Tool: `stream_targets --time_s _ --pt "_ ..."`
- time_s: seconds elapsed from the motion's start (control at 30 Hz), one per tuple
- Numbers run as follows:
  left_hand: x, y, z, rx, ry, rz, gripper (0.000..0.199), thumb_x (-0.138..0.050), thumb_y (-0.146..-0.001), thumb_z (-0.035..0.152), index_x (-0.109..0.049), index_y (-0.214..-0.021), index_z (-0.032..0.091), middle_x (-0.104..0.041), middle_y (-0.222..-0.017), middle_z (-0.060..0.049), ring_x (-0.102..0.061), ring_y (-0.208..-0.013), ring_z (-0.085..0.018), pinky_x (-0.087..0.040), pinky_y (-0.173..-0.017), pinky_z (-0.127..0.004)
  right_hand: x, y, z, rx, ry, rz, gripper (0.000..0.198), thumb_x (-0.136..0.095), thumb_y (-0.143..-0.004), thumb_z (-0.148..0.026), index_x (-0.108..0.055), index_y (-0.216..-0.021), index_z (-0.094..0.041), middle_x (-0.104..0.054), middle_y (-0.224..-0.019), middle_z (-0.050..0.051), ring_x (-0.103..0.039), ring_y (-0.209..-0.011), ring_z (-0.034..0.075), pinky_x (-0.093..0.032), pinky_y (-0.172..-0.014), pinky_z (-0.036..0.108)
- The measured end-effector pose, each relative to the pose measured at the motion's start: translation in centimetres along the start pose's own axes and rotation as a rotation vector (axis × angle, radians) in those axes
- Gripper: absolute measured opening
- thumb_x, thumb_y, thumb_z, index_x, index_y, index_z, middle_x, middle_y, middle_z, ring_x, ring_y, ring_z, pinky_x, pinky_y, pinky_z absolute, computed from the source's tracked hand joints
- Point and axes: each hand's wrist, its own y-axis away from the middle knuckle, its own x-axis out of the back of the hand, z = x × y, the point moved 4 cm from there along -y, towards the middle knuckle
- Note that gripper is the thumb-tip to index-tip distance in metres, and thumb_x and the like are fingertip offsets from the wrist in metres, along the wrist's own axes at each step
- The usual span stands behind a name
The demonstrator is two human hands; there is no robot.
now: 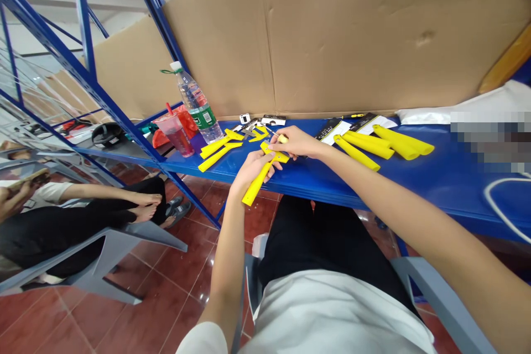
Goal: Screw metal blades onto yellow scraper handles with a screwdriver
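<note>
My left hand (254,168) is closed around a long yellow plastic part (255,185) with a crosspiece, held tilted over the table's front edge. My right hand (297,141) bends over the upper end of this part, its fingertips at the crosspiece. Between its fingers sits a small screwdriver (282,139) with a pale yellow handle, its thin shaft pointing up and left. Whether the fingertips also pinch something tiny cannot be made out. Just left of my hands lie more yellow pieces (219,159) and small yellow brackets (259,134).
Several yellow tubular parts (365,146) lie right, by printed cards (333,131). A water bottle (199,105) and a red drink cup (176,135) stand left on the blue table (452,182). Cardboard (352,38) walls the back. Another person (83,204) sits at left.
</note>
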Motion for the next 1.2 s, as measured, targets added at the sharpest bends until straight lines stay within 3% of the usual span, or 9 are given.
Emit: stream_targets --time_s 0.1,0.2,0.37,0.47,0.53,0.6,0.7,1.07,1.2 --pt "0.1 -0.2 -0.3 0.003 0.004 -0.006 0.034 -0.069 -0.104 0.043 -0.071 -0.088 0.013 -0.068 -0.062 -0.006 -0.051 -0.042 -0.011 -0.039 -0.042 -0.025 0.0 0.2 0.4 -0.050 -0.049 -0.107 0.028 -0.087 -0.094 -0.043 -0.078 -0.096 -0.017 -0.061 -0.056 -0.004 -0.050 -0.043 0.011 -0.037 -0.041 0.023" --pt "0.1 -0.5 -0.8 -0.006 0.025 0.023 0.031 -0.072 -0.102 0.043 -0.069 -0.106 0.013 -0.077 -0.079 -0.010 -0.059 -0.048 -0.013 -0.042 -0.042 -0.025 0.1 0.3 0.4 -0.063 -0.091 -0.143 0.025 -0.088 -0.093 -0.040 -0.078 -0.092 -0.018 -0.057 -0.053 -0.005 -0.049 -0.043 0.011 -0.036 -0.041 0.023" --pt "0.4 -0.4 -1.4 -0.099 -0.172 0.143 0.055 -0.078 -0.099 0.037 -0.058 -0.145 0.017 -0.078 -0.108 -0.011 -0.066 -0.057 -0.013 -0.051 -0.050 -0.024 0.5 0.1 0.8 -0.066 -0.132 -0.103 0.019 -0.084 -0.096 -0.033 -0.076 -0.090 -0.017 -0.057 -0.052 -0.006 -0.048 -0.043 0.010 -0.039 -0.041 0.022" --pt "0.5 0.1 -0.8 -0.295 -0.410 0.251 0.068 -0.079 -0.093 0.019 -0.055 -0.156 0.023 -0.068 -0.144 -0.016 -0.077 -0.092 -0.021 -0.065 -0.083 -0.033 0.9 -0.2 1.2 -0.097 -0.151 -0.041 0.014 -0.083 -0.096 -0.027 -0.075 -0.092 -0.017 -0.057 -0.052 -0.007 -0.047 -0.043 0.010 -0.042 -0.041 0.022" --pt "0.2 0.2 -0.4 -0.419 -0.551 0.286 0.072 -0.074 -0.090 0.008 -0.055 -0.158 0.023 -0.053 -0.163 -0.020 -0.073 -0.123 -0.031 -0.061 -0.109 -0.046 1.1 -0.4 1.3 -0.111 -0.171 -0.002 0.011 -0.083 -0.096 -0.024 -0.075 -0.092 -0.017 -0.058 -0.054 -0.007 -0.046 -0.042 0.010 -0.043 -0.041 0.022" --pt "-0.2 0.2 -0.2 -0.505 -0.647 0.277 0.074 -0.067 -0.090 0.002 -0.056 -0.160 0.023 -0.043 -0.172 -0.020 -0.060 -0.147 -0.038 -0.052 -0.123 -0.055 1.4 -0.5 1.4 -0.115 -0.186 0.017 0.011 -0.084 -0.094 -0.022 -0.075 -0.092 -0.016 -0.058 -0.055 -0.006 -0.047 -0.043 0.010 -0.042 -0.040 0.022" --pt "-0.9 0.0 0.1 -0.578 -0.736 0.195 0.075 -0.057 -0.092 -0.002 -0.054 -0.163 0.023 -0.048 -0.171 -0.018 -0.049 -0.160 -0.037 -0.043 -0.132 -0.057 1.6 -0.6 1.7 -0.113 -0.187 0.024 0.009 -0.084 -0.093 -0.020 -0.077 -0.094 -0.015 -0.055 -0.053 -0.007 -0.047 -0.044 0.010 -0.042 -0.040 0.021" --pt "-1.3 -0.2 0.2 -0.637 -0.843 0.146 0.070 -0.050 -0.097 0.001 -0.060 -0.164 0.020 -0.059 -0.167 -0.014 -0.056 -0.156 -0.033 -0.044 -0.133 -0.051 2.1 -1.0 2.8 -0.163 -0.225 0.070 0.017 -0.089 -0.090 -0.028 -0.077 -0.097 -0.018 -0.057 -0.059 -0.005 -0.047 -0.048 0.010 -0.044 -0.043 0.022" --pt "-0.7 -0.5 0.2 -0.642 -0.765 0.162 0.065 -0.055 -0.098 0.005 -0.063 -0.161 0.022 -0.065 -0.162 -0.011 -0.058 -0.155 -0.033 -0.043 -0.133 -0.052 2.2 -1.1 2.8 -0.141 -0.265 0.093 0.031 -0.089 -0.093 -0.044 -0.072 -0.088 -0.019 -0.058 -0.061 -0.004 -0.045 -0.049 0.010 -0.044 -0.043 0.022"
